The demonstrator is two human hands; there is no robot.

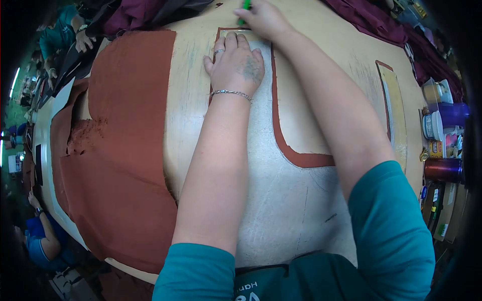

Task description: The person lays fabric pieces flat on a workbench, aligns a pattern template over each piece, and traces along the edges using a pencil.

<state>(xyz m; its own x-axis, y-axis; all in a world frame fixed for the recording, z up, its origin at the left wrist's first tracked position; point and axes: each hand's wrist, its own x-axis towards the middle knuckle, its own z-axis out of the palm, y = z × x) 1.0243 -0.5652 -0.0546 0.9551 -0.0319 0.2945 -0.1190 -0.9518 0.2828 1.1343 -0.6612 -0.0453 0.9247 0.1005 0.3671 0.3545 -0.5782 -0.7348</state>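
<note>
Pressed flat with its fingers extended, my left hand (236, 67) rests on the upper end of a pale grey template (263, 118). Rust-brown fabric (306, 159) shows as a narrow border along the template's edges. At the top, just beyond the template's end, my right hand (263, 19) is closed on a green tool (245, 11). Its working tip is too small to make out. To the left lies a large piece of rust-brown fabric (130, 100).
Dark maroon cloth (133, 15) lies at the upper left, with more maroon cloth (371, 22) at the upper right. A narrow yellowish template (394, 105) lies right. Containers and a purple cup (452, 114) line the right edge. Two people (57, 37) are at the left.
</note>
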